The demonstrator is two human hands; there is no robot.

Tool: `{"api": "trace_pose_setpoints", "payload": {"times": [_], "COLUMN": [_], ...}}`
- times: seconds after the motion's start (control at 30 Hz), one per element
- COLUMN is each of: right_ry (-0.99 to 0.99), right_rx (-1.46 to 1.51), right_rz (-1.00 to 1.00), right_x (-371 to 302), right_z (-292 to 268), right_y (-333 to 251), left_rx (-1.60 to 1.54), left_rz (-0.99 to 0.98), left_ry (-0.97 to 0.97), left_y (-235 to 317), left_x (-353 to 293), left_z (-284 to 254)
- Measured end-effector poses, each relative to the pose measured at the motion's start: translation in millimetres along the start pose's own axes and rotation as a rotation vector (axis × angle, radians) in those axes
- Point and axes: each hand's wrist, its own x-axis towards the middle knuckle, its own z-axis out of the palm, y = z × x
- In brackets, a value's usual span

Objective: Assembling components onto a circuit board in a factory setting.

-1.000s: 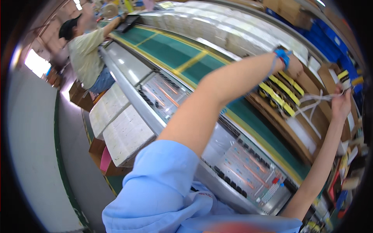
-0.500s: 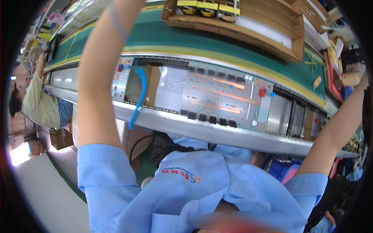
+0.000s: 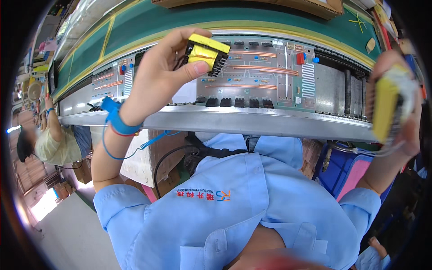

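My left hand (image 3: 155, 81) is closed round a yellow transformer (image 3: 201, 55) with a black base and a row of thin metal pins. It is held tilted above the left part of a circuit board (image 3: 265, 77), which carries copper strips, black parts along its edges and a red part. A blue wrist strap (image 3: 118, 118) with a coiled cord is on my left wrist. At the far right my right hand (image 3: 410, 128) grips a second yellow transformer (image 3: 384, 105), smeared by motion, with something white beside it. This one is above the right end of the line, apart from the board.
The board rides between the chains of a metal conveyor (image 3: 234, 119). Another circuit board (image 3: 112, 83) lies farther left. A cardboard box (image 3: 306, 5) stands on the green bench (image 3: 270, 20) behind. At the far left sits another person (image 3: 56, 141). A blue bin (image 3: 344, 166) is below right.
My left hand has come back from the far side with a yellow transformer and is now over the board. My right hand has come into view from the right edge with another.
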Motion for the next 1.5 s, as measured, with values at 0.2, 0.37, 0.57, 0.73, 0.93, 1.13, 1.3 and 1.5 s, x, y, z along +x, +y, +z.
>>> {"api": "trace_pose_setpoints", "payload": {"times": [0.2,0.37,0.57,0.73,0.93,1.13,1.3,1.5], "right_ry": [-0.232,-0.112,-0.193,-0.270,-0.249,-0.243,-0.200,-0.318], "right_rx": [0.050,0.088,-0.011,-0.101,-0.159,-0.236,-0.252,-0.342], "right_rz": [0.389,0.263,0.335,0.452,0.393,0.327,0.301,0.233], "right_x": [-3.2,0.7,5.5,9.0,6.1,5.7,0.8,9.8], "right_z": [21.9,18.2,-0.6,-13.4,-17.5,-19.4,-9.9,-35.5], "right_y": [28.2,50.9,68.9,63.4,69.9,72.3,72.2,89.3], "left_rx": [0.055,0.057,0.086,0.135,0.464,0.668,0.816,0.652], "left_rz": [0.009,0.003,0.030,0.021,0.087,0.170,0.214,0.169], "left_ry": [0.052,0.082,0.062,0.016,-0.034,-0.133,-0.170,-0.163], "left_y": [-58.6,-55.6,-50.1,-50.9,-31.5,-19.8,-10.2,-20.3], "left_x": [-8.5,-8.1,-3.1,1.9,7.7,17.6,16.6,20.6], "left_z": [1.3,5.3,2.5,1.9,7.8,4.0,5.7,0.9]}}
